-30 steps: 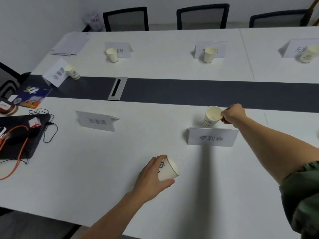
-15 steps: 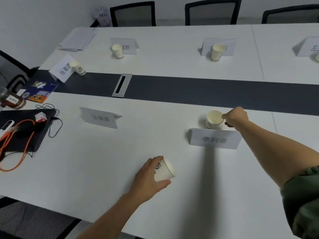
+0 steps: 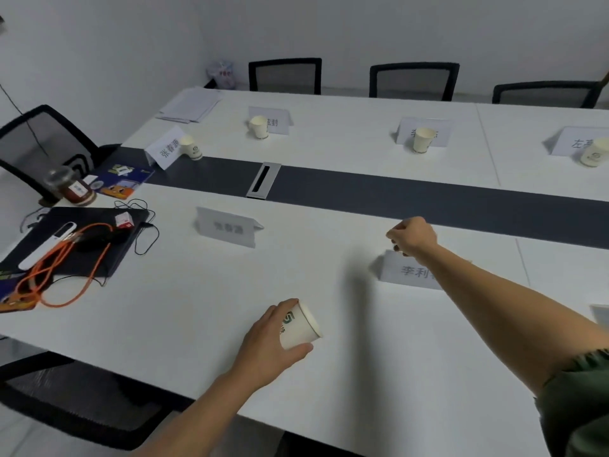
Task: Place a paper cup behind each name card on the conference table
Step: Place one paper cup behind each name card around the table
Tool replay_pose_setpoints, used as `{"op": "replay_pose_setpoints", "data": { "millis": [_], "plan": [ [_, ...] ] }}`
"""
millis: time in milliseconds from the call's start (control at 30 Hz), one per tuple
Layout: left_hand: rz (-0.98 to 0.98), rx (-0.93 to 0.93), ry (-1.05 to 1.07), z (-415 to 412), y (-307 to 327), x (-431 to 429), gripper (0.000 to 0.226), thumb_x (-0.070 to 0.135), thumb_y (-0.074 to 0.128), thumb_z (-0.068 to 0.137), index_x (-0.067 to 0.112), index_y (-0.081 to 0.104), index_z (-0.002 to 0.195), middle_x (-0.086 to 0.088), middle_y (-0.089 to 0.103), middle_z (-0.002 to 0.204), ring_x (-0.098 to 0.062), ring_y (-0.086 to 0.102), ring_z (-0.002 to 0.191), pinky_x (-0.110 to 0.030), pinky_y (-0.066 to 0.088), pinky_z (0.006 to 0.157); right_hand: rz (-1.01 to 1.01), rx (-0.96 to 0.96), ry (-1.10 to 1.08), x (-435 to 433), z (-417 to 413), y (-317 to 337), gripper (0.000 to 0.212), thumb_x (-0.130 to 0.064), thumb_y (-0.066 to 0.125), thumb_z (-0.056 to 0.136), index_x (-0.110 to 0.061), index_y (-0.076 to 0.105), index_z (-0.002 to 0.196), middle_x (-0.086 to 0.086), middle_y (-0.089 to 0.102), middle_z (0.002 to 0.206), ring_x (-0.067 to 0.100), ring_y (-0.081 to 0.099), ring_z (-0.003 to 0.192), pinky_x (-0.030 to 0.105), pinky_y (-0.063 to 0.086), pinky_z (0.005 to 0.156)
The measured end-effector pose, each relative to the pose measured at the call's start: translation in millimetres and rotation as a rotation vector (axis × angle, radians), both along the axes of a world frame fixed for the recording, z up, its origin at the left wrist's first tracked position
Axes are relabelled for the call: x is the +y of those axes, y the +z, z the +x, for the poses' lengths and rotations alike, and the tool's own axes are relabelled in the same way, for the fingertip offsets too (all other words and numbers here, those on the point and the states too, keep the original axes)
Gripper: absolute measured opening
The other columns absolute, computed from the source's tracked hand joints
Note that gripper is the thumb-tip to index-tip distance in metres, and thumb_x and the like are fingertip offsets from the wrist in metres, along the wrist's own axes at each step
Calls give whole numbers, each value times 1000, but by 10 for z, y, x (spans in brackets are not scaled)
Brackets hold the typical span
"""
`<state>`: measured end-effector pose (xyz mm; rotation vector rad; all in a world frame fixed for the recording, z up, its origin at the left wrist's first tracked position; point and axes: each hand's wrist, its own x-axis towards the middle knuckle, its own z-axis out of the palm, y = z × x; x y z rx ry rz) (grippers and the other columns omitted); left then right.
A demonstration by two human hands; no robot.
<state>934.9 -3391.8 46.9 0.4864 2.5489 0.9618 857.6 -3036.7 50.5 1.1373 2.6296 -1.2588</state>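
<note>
Left hand (image 3: 268, 341) is down low on the white tabletop (image 3: 184, 311), fingers wrapped round a paper cup (image 3: 301, 325) that lies tipped, its open rim pointing right and a green logo showing on its side. Right hand (image 3: 412, 236) is stretched out across the tabletop, curled into a loose fist just behind the near name card (image 3: 407, 270); the cup there is hidden behind the knuckles, so whether the fingers grip anything cannot be told. Over to the left, a second near card (image 3: 227, 227) stands alone on the tabletop with no cup beside it. On the far side past the dark centre strip (image 3: 395, 196), a corner card (image 3: 164, 150) has a cup (image 3: 192, 148) just beside it, the far-left card (image 3: 273, 119) has a cup (image 3: 259, 127) in front of it, the middle card (image 3: 425, 131) has a cup (image 3: 422, 140), and a cup (image 3: 594, 155) stands at the right-edge card (image 3: 576, 141). Left end shows a dark laptop (image 3: 82, 242) with an orange cable (image 3: 66, 258) and a jar (image 3: 71, 186)
</note>
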Motion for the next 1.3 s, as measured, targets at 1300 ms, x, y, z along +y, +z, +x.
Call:
{"op": "replay_pose_setpoints", "data": {
  "millis": [1300],
  "plan": [
    [42, 115, 129, -1296, 482, -4074, 72, 32, 80, 72, 36, 42, 133, 9, 50, 119, -12, 51, 108, -29, 45, 93, -387, 14, 638, -5343, -813, 429, 19, -19, 65, 89, -3, 72, 96, 10, 74, 92, 13, 65, 66, 23, 44, 53]
  ]
}}
